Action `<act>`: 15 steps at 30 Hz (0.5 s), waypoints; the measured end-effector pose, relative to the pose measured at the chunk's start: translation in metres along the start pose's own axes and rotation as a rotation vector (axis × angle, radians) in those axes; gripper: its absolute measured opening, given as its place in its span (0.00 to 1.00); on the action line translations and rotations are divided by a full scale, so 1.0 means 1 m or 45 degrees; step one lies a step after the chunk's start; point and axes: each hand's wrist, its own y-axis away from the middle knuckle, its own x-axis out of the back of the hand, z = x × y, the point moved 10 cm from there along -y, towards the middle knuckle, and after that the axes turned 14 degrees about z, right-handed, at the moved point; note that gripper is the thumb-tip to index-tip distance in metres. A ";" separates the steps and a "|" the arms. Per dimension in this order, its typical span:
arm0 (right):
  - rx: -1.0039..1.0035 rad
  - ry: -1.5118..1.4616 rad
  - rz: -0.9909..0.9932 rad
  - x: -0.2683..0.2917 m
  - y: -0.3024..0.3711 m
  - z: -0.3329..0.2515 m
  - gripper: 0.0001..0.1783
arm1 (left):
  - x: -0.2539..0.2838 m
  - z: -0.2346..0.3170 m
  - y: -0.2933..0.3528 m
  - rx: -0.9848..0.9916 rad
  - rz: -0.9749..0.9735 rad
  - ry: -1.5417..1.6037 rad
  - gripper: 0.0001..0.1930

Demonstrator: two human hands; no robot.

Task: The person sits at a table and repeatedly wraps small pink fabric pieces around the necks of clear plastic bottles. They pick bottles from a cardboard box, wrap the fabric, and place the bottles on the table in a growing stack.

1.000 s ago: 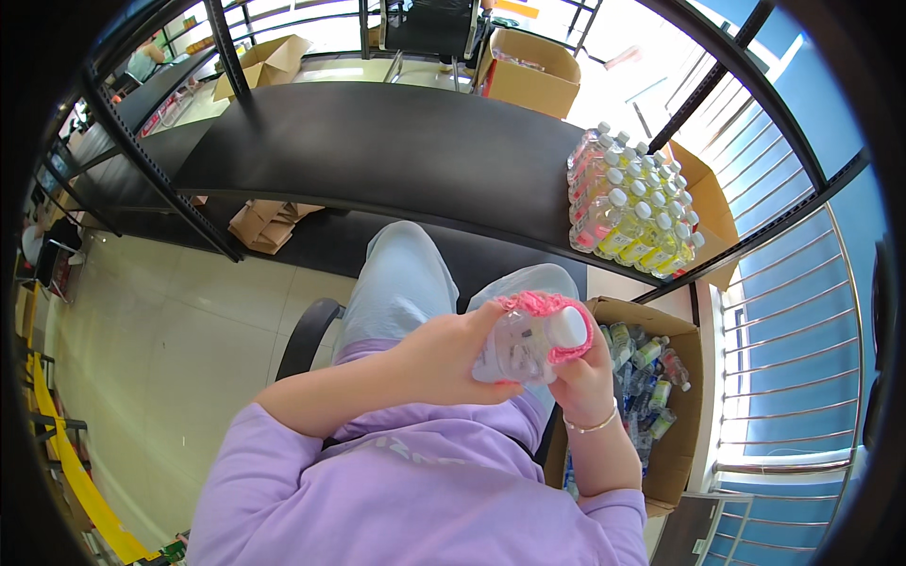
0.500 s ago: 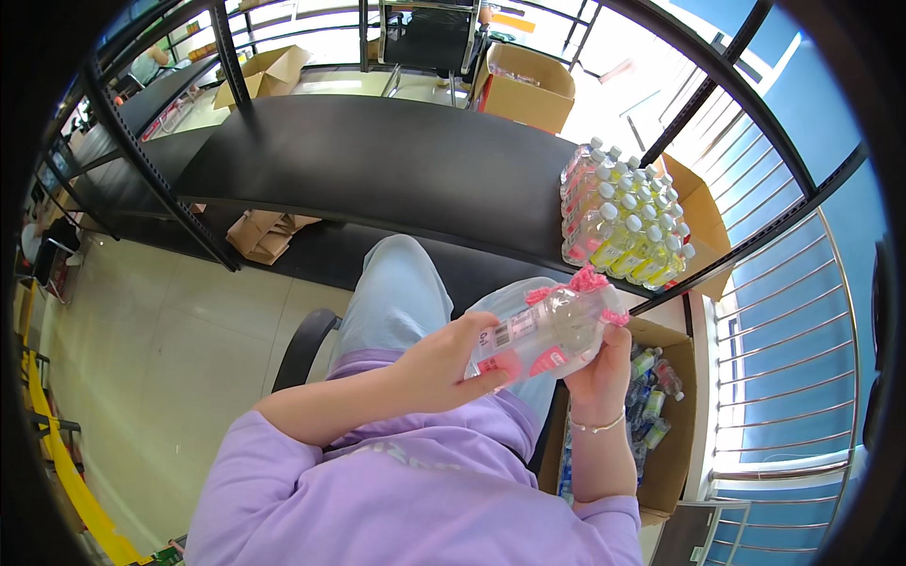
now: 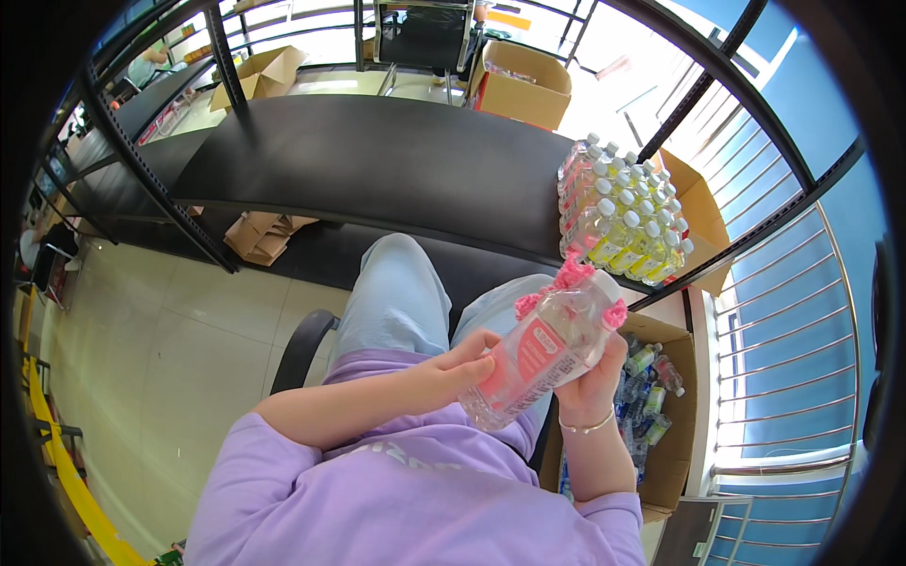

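A clear plastic bottle (image 3: 539, 360) with a pink and white label lies tilted over my lap, its neck end up and to the right. Fuzzy pink yarn-like pieces (image 3: 572, 273) stick out around its neck end; their exact form is hard to make out. My left hand (image 3: 462, 365) is closed on the label side, toward the base, with its thumb on the label. At the neck end, my right hand (image 3: 593, 385) grips the bottle from the right side, and most of its fingers are hidden behind it.
Bottles with white caps (image 3: 628, 212) stand packed on the black shelf's (image 3: 377, 151) right end. An open carton (image 3: 675, 453) of bottles is beside my right arm. Crumpled brown paper (image 3: 260, 236) lies on the lower shelf. Metal railings (image 3: 783, 377) rise at the right.
The bottle has turned about its length, bringing the pink label front into view where the barcode side showed, and its base has swung lower. My left hand has shifted its grip.
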 end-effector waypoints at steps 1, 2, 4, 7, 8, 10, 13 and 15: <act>0.015 -0.011 0.011 0.002 0.000 -0.001 0.25 | 0.000 -0.003 0.000 0.061 0.013 0.058 0.20; 0.018 -0.028 0.012 0.002 -0.001 -0.002 0.25 | -0.001 -0.006 0.000 0.121 0.027 0.115 0.20; 0.025 -0.062 0.015 0.001 -0.004 -0.004 0.24 | -0.001 -0.005 0.000 0.200 0.068 0.204 0.21; -0.034 -0.150 0.037 0.005 -0.010 0.000 0.22 | 0.008 0.000 -0.001 0.142 0.182 0.277 0.21; -0.049 -0.187 0.058 0.006 -0.012 0.001 0.21 | 0.012 0.002 -0.001 0.091 0.230 0.290 0.22; -0.079 -0.262 0.103 0.010 -0.014 0.003 0.20 | 0.010 0.016 0.005 -0.074 0.308 0.171 0.25; -0.073 -0.280 0.129 0.009 -0.013 -0.001 0.19 | 0.001 0.037 0.012 -0.437 0.333 -0.042 0.31; -0.011 -0.173 0.178 0.008 -0.010 -0.003 0.19 | -0.004 0.043 0.018 -0.632 0.345 -0.199 0.34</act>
